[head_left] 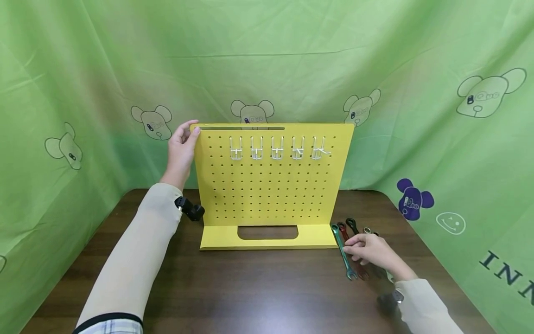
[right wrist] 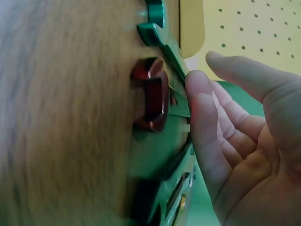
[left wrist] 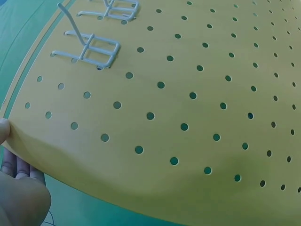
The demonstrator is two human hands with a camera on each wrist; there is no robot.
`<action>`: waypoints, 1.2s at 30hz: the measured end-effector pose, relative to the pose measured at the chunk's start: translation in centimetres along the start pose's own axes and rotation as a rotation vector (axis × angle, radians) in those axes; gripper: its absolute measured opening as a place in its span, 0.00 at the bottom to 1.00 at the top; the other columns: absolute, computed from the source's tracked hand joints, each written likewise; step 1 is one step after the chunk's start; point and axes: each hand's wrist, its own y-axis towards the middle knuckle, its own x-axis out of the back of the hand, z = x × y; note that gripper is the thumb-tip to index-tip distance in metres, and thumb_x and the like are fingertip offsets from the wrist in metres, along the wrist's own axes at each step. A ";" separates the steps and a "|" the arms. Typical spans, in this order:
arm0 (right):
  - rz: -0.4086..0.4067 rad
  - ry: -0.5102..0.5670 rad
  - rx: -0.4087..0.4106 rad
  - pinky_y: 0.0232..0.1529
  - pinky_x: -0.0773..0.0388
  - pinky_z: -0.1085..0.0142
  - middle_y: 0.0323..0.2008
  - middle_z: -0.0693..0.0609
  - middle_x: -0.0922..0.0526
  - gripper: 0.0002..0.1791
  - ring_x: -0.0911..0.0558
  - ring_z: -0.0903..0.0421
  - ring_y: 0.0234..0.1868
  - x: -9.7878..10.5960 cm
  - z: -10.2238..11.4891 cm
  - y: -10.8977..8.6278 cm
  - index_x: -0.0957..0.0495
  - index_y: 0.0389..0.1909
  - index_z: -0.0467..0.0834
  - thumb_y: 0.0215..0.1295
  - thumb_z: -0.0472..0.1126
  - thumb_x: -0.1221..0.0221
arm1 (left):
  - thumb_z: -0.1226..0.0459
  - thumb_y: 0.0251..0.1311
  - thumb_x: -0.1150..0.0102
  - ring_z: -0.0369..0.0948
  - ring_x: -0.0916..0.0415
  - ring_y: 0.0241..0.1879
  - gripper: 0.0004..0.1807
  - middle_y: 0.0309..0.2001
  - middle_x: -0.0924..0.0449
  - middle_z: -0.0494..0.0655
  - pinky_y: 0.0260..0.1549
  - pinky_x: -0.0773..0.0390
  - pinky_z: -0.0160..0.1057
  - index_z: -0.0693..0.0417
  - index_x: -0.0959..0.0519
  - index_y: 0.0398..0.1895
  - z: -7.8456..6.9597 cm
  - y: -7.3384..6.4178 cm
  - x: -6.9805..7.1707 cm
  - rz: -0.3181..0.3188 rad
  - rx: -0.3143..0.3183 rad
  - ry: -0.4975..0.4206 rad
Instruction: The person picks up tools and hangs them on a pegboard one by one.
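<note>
A yellow pegboard [head_left: 271, 197] stands upright on its base, with several white wire hooks [head_left: 277, 150] in a row near its top. My left hand [head_left: 181, 150] grips its upper left corner, thumb on the front and fingers behind the edge. By the board's right foot lie several combination wrenches, among them a green wrench [head_left: 344, 260], a red wrench [right wrist: 157, 96] and a black wrench [head_left: 352, 224]. Over them is my right hand [head_left: 371, 252], hiding parts of the row. Its thumb is spread from the fingers, with fingertips close to the green wrench in the right wrist view.
All of this is on a dark wooden table [head_left: 250, 287]. A green curtain [head_left: 292, 37] printed with bear heads hangs behind and along both sides. The pegboard's base has a cutout [head_left: 267, 233], and a slot [head_left: 242, 128] runs along its top edge.
</note>
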 end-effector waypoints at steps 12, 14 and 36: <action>-0.036 -0.103 -0.074 0.26 0.16 0.60 0.24 0.51 0.16 0.16 0.17 0.54 0.24 -1.0 0.0 0.9 0.17 0.36 0.35 0.59 0.46 0.29 | 0.60 0.70 0.41 0.37 0.29 0.40 0.15 0.41 0.27 0.43 0.39 0.23 0.30 0.47 0.20 0.58 0.2 0.2 0.4 0.039 0.021 -0.067; -0.033 -0.119 -0.088 0.26 0.16 0.60 0.23 0.51 0.17 0.16 0.17 0.54 0.23 -1.0 0.2 1.0 0.16 0.35 0.36 0.59 0.47 0.28 | 0.61 0.70 0.40 0.37 0.30 0.39 0.15 0.40 0.27 0.43 0.38 0.24 0.29 0.47 0.19 0.58 0.2 0.1 0.5 0.047 0.018 -0.077; 0.022 -0.052 -0.198 0.25 0.17 0.65 0.17 0.52 0.22 0.16 0.22 0.59 0.20 -0.8 -0.2 1.7 0.17 0.21 0.39 0.59 0.47 0.29 | 0.62 0.69 0.39 0.36 0.26 0.41 0.16 0.43 0.24 0.43 0.44 0.23 0.30 0.46 0.19 0.59 -0.1 0.2 0.9 0.058 0.055 -0.084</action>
